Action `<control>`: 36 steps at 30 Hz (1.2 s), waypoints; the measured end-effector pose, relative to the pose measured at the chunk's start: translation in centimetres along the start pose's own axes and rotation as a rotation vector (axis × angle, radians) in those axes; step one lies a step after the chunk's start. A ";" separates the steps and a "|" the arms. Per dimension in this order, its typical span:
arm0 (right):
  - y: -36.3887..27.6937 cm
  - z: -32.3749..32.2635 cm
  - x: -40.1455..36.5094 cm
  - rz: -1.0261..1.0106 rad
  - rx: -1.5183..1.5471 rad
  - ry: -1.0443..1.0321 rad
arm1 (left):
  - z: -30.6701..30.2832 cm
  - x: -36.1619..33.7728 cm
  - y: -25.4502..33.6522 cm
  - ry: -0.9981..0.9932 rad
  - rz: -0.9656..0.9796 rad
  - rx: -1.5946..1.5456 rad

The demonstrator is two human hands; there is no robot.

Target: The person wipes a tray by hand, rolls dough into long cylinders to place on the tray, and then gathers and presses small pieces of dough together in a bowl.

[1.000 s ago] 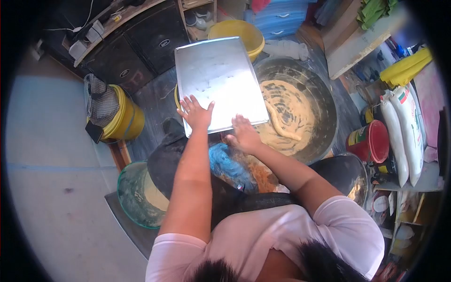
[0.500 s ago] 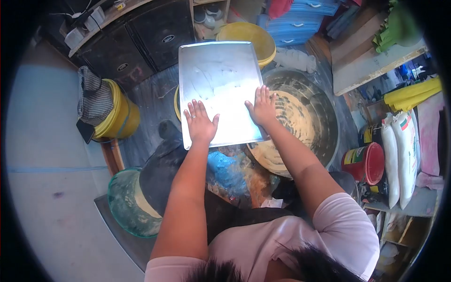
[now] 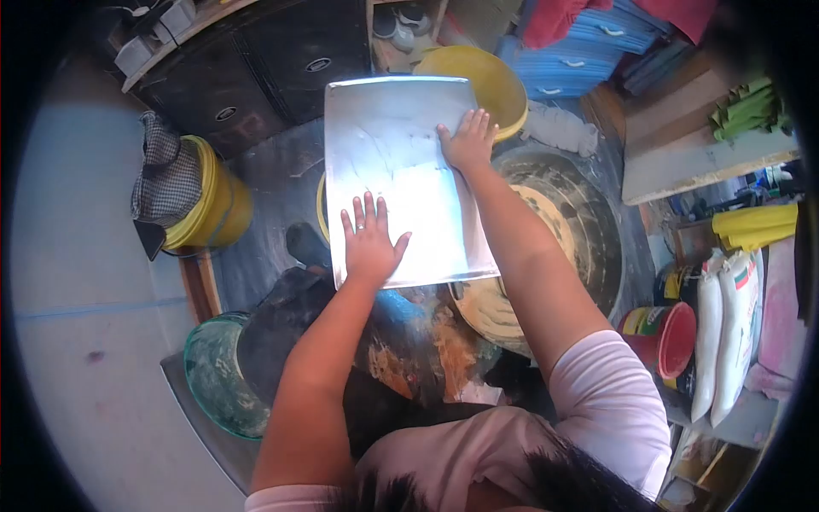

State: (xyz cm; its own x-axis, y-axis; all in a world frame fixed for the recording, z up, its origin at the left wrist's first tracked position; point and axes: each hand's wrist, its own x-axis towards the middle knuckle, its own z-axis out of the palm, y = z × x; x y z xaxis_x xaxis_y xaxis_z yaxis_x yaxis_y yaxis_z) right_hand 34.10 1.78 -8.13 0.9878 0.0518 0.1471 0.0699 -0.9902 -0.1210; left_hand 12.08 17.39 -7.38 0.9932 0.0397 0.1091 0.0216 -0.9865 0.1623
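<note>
A shiny metal baking tray [image 3: 397, 162] lies in front of me, its surface bright with reflected light and marked by a few dark streaks. My left hand [image 3: 373, 247] rests flat on its near left part, fingers spread, a ring on one finger. Over the tray's right edge, farther up, my right hand [image 3: 471, 143] is laid with fingers stretched out. To the right, partly behind my right forearm, stands a wide round metal basin [image 3: 601, 226] holding a tan powdery material [image 3: 546, 209]. What supports the tray is mostly hidden.
A yellow bucket [image 3: 512, 90] stands behind the tray, and another yellow bucket [image 3: 226, 205] with checked cloth is at left. Near my left arm is a green basin [image 3: 213, 375]. At right are a red bucket [image 3: 674, 341] and white sacks [image 3: 729, 333].
My right hand has slid away from me along the tray's right edge. My left hand has shifted slightly nearer and to the right. The whole view has tilted a little.
</note>
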 end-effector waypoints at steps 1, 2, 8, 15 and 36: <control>-0.7 0.3 1.1 -0.011 0.011 0.000 | -0.1 0.0 0.0 -0.014 0.009 0.001; -1.4 0.6 2.2 0.012 0.027 0.025 | 0.1 0.1 0.0 -0.012 0.006 0.001; -8.4 2.2 5.2 -0.054 0.108 0.034 | -0.3 0.2 -0.1 -0.043 0.000 -0.016; -15.5 1.7 3.0 -0.525 0.141 -0.045 | -0.2 0.3 -0.1 -0.098 -0.002 0.043; -7.8 -2.4 -17.2 -1.191 0.281 -0.263 | 1.0 -0.1 -1.8 0.644 -0.292 -0.741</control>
State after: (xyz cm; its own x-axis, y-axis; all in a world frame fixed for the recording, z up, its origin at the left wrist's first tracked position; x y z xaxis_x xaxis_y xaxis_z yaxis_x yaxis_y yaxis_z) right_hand 16.24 8.27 -7.35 0.2863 0.9515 0.1126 0.9333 -0.2504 -0.2574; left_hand 12.08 19.03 -8.63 0.7057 0.5564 0.4387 -0.0401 -0.5868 0.8088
